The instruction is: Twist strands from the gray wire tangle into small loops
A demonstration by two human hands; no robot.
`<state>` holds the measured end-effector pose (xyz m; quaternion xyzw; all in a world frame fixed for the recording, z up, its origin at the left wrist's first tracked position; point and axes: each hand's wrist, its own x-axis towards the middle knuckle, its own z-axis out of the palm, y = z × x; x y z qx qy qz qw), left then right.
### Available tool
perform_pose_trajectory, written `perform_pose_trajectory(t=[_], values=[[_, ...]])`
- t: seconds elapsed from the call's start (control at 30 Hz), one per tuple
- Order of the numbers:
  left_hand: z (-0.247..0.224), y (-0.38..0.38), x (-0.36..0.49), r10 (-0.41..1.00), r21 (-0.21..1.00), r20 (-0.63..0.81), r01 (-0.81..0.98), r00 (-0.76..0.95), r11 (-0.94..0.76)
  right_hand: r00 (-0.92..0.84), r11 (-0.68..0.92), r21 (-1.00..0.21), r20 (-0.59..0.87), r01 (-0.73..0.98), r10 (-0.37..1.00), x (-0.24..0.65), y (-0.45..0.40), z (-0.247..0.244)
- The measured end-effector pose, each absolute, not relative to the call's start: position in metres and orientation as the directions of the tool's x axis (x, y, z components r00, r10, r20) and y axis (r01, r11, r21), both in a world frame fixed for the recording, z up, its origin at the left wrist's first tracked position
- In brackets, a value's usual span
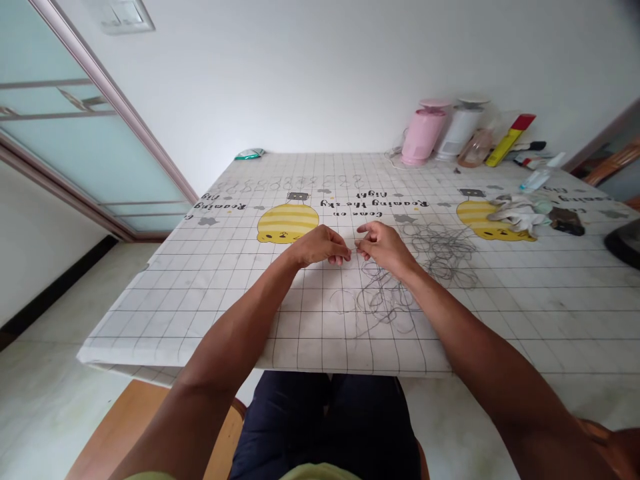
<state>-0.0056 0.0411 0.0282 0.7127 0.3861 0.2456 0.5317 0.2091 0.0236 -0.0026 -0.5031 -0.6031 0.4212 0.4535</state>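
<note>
Listing, mid-bench: left hand and right hand, both closed into pinches, fingertips almost meeting, anything held too fine to make out. Tangled loops of thin grey cord lying just beside the right hand, spreading nearer and rightward. Crumpled white cloth well right; pink canister at the far edge.

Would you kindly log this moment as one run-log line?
left hand | right hand | fingers meet, grip unclear | tangled grey strands on gridded tablecloth
</note>
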Motion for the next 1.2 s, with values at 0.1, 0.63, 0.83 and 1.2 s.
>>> perform_pose_trajectory(t=[0.1, 0.63, 0.83, 1.2], values=[[0.027, 0.043, -0.009, 0.788, 0.936, -0.101, 0.327, 0.607, -0.132, -0.087, 0.129, -0.948, 0.108, 0.291, 0.990, 0.207, 0.021, -0.001], [0.029, 0.043, -0.011, 0.743, 0.909, -0.222, 0.410, 0.631, -0.076, -0.181, 0.215, -0.854, 0.144, 0.474, 0.973, 0.210, 0.021, -0.005], [0.034, 0.041, -0.011, 0.721, 0.898, -0.263, 0.436, 0.641, -0.060, -0.211, 0.217, -0.809, 0.118, 0.545, 0.970, 0.211, 0.016, 0.002], [0.036, 0.042, -0.014, 0.707, 0.903, -0.228, 0.417, 0.669, -0.103, -0.147, 0.154, -0.837, 0.088, 0.526, 0.985, 0.219, 0.020, 0.013]])
